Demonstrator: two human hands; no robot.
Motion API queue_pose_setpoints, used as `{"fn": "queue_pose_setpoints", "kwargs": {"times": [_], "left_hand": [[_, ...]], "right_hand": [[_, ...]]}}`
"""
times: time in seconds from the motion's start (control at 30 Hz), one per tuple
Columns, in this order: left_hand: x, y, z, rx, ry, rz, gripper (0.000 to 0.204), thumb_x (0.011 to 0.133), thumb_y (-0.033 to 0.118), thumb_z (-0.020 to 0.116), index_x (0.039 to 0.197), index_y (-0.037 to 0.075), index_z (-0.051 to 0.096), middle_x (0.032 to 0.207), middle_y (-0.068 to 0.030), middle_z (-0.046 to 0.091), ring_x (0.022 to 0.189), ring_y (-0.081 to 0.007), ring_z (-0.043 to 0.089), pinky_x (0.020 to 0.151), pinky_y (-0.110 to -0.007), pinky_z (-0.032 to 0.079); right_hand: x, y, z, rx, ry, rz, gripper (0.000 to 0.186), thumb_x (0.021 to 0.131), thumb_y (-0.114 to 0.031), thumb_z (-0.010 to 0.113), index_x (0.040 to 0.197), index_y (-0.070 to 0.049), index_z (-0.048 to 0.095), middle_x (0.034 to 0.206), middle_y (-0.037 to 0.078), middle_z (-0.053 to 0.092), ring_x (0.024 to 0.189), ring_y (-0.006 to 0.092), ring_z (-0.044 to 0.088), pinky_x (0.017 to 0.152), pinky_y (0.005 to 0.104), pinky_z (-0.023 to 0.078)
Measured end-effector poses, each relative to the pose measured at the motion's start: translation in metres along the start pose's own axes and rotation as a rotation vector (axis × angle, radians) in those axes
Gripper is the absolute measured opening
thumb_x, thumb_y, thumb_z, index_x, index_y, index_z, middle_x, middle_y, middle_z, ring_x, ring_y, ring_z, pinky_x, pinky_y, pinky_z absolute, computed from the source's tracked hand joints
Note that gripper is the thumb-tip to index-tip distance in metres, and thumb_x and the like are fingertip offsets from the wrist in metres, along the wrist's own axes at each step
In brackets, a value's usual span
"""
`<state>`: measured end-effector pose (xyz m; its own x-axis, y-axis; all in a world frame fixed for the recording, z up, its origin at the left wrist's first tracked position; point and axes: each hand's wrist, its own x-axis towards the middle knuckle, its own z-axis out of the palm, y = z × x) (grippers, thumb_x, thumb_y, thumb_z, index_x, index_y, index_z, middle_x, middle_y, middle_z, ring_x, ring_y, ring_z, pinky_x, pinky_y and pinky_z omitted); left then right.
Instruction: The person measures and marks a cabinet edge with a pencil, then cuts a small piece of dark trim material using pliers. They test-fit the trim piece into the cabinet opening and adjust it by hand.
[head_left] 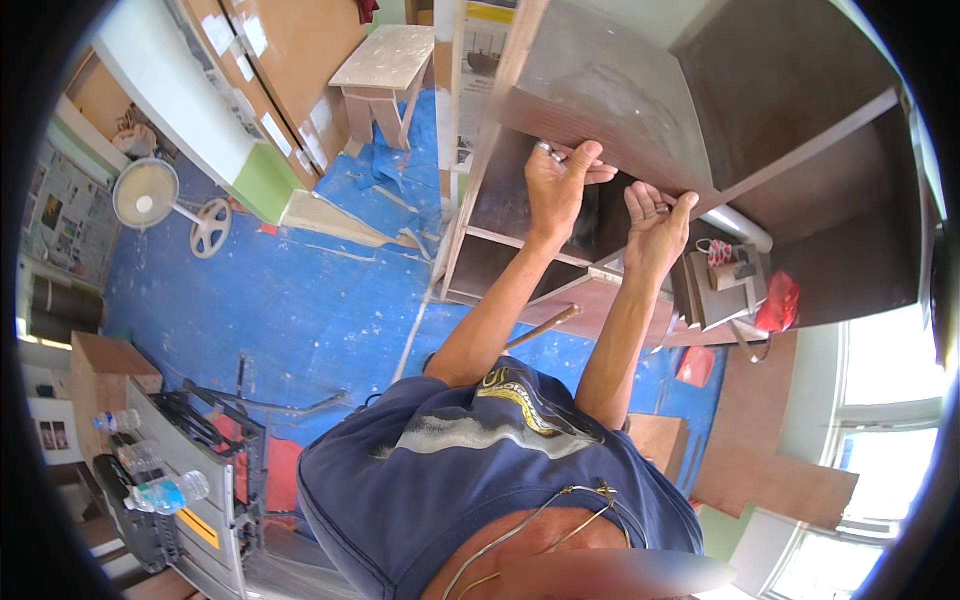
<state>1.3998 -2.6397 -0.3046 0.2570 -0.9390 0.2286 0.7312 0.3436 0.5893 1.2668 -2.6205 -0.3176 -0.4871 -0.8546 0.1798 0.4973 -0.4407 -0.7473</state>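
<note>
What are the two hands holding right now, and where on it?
Both the left hand and right hand grip the lower front edge of the brown cabinet panel, fingers curled over it.

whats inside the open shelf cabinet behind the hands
The cabinet shows bare dark compartments split by a shelf. The left hand and right hand cover part of the nearer compartment behind its front edge.
</note>
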Motion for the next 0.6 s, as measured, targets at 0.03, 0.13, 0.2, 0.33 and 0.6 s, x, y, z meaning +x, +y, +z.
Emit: {"fn": "queue_pose_setpoints", "kwargs": {"times": [0.03, 0.13, 0.2, 0.33, 0.6], "left_hand": [[0.0, -0.001, 0.0, -0.017, -0.009, -0.009, 0.027, 0.093, 0.011, 0.076, 0.101, -0.003, 0.055, 0.088, -0.0102, 0.065, 0.071, -0.0201, 0.072, 0.065, -0.032, 0.067], [0.002, -0.006, -0.002, -0.072, -0.006, -0.014, 0.027, 0.093, 0.012, 0.076, 0.098, -0.003, 0.054, 0.084, -0.011, 0.066, 0.069, -0.0205, 0.072, 0.063, -0.032, 0.067], [0.003, -0.008, -0.005, -0.081, -0.034, 0.009, 0.027, 0.093, 0.012, 0.076, 0.097, -0.003, 0.054, 0.084, -0.0114, 0.066, 0.069, -0.0206, 0.073, 0.062, -0.032, 0.066], [0.003, -0.011, -0.009, -0.077, -0.062, -0.003, 0.026, 0.094, 0.01, 0.076, 0.101, -0.004, 0.054, 0.085, -0.0122, 0.066, 0.072, -0.0204, 0.073, 0.063, -0.031, 0.066], [0.0, -0.01, -0.013, 0.028, -0.121, 0.003, 0.03, 0.099, 0.014, 0.069, 0.117, -0.005, 0.055, 0.099, -0.0122, 0.063, 0.083, -0.0217, 0.071, 0.076, -0.036, 0.067]], "right_hand": [[0.0, 0.0, -0.001, 0.001, 0.002, 0.002, 0.047, 0.108, -0.044, 0.049, 0.103, 0.002, 0.051, 0.094, 0.025, 0.068, 0.088, 0.0356, 0.073, 0.082, 0.0488, 0.064], [0.0, -0.001, -0.002, -0.028, -0.015, -0.013, 0.047, 0.107, -0.045, 0.05, 0.103, 0.002, 0.051, 0.094, 0.023, 0.068, 0.09, 0.0331, 0.073, 0.085, 0.0473, 0.064], [-0.001, -0.002, -0.002, -0.04, -0.001, -0.018, 0.047, 0.107, -0.046, 0.05, 0.103, 0.001, 0.052, 0.094, 0.02, 0.068, 0.089, 0.0308, 0.073, 0.085, 0.0457, 0.064], [-0.002, -0.003, -0.005, -0.042, -0.008, 0.001, 0.046, 0.107, -0.046, 0.05, 0.102, 0.0, 0.053, 0.095, 0.018, 0.068, 0.088, 0.0284, 0.073, 0.085, 0.0446, 0.064], [-0.005, 0.005, -0.01, 0.04, -0.039, 0.004, 0.044, 0.106, -0.048, 0.052, 0.102, -0.005, 0.057, 0.094, 0.011, 0.068, 0.088, 0.0244, 0.071, 0.087, 0.0439, 0.063]]}}
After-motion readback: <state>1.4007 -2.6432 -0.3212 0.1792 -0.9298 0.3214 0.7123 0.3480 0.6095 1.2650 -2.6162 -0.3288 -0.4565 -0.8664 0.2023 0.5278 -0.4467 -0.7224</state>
